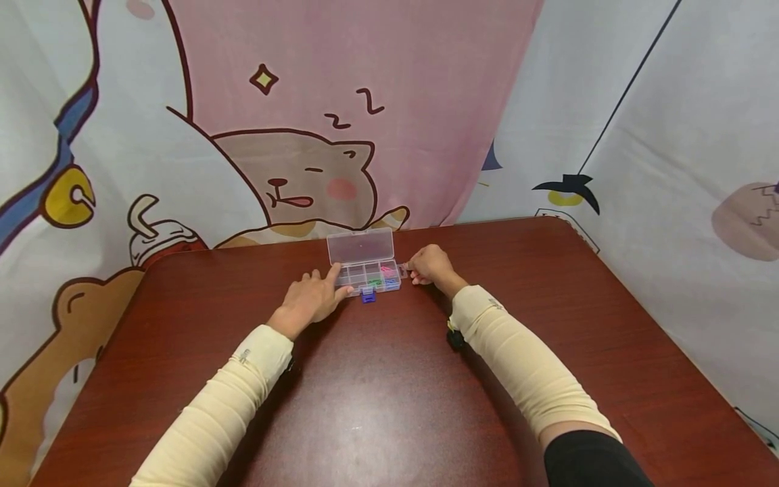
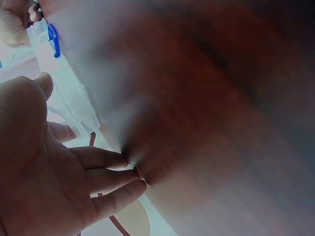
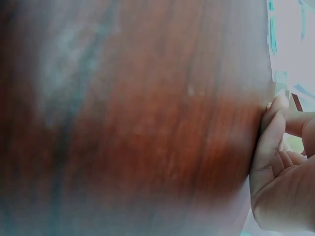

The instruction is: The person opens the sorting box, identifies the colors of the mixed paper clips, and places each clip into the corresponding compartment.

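A clear plastic compartment box (image 1: 359, 276) stands on the table with its lid (image 1: 361, 247) raised at the back. Pink, green and blue small pieces lie in its right-hand compartments, too small to identify. A blue latch (image 1: 368, 295) hangs at its front. My left hand (image 1: 310, 297) is spread at the box's left end, index finger and thumb against it; in the left wrist view the other fingertips (image 2: 130, 172) rest on the table. My right hand (image 1: 431, 265) pinches the clear tab (image 1: 402, 270) at the box's right end, with thumb and fingertips close together.
The brown table (image 1: 377, 406) runs up to a cartoon-printed curtain (image 1: 438, 101) just behind the box. Its right edge angles past my right forearm. Dark devices (image 1: 454, 336) sit under the sleeve cuffs.
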A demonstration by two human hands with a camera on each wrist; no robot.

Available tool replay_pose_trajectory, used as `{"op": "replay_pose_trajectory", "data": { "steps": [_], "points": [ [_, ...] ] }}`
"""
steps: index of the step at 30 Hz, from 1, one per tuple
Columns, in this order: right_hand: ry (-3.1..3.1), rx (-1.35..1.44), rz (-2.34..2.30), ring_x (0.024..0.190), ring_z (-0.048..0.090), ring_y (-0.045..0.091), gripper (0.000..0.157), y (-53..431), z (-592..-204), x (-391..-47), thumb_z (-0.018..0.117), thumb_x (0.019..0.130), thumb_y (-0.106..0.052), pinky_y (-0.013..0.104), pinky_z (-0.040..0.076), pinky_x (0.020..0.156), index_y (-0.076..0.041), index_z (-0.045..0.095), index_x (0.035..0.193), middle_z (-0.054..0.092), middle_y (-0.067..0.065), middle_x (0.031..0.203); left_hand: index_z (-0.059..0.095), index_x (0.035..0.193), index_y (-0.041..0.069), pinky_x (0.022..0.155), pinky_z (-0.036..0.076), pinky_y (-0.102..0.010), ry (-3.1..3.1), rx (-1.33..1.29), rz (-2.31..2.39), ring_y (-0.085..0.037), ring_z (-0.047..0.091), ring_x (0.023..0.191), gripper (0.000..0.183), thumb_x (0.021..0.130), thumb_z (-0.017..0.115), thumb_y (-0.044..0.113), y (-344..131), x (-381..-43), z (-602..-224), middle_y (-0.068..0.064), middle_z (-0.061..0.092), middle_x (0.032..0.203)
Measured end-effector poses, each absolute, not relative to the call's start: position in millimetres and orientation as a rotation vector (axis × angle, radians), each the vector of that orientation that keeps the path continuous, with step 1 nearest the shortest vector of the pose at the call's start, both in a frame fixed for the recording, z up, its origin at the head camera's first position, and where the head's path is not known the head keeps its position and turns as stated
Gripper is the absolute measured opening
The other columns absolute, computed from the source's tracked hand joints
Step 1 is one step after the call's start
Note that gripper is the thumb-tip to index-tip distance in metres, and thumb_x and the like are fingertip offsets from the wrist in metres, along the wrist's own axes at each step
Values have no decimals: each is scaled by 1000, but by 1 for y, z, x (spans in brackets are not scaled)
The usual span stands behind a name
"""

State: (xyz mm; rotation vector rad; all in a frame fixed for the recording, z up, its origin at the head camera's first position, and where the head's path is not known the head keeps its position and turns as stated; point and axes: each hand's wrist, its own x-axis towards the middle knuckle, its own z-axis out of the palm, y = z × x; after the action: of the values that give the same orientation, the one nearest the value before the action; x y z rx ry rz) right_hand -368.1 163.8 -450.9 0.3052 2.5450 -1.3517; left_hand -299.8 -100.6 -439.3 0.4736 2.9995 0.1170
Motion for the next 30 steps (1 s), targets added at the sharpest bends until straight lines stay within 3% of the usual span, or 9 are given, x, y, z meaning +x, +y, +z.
{"op": "replay_pose_trajectory", "data": {
  "steps": [15,30],
  "points": [
    [2543,321,-1356,41,57,10,15,163,-450,-368,67,91,-12,24,49,44,1,72,88,59,3,54,21,153,16,96,43,-58,2988,470,123,-48,48,124,67,101,31,58,-100,-300,-439,-33,49,133],
    [2212,260,-1762,44,55,6,31,162,-422,-360,68,91,-18,22,50,47,3,66,115,59,-1,58,22,152,16,92,45,-56,2989,481,125,-45,52,117,67,101,31,58,-102,-300,-438,-31,52,128]
  ]
}}
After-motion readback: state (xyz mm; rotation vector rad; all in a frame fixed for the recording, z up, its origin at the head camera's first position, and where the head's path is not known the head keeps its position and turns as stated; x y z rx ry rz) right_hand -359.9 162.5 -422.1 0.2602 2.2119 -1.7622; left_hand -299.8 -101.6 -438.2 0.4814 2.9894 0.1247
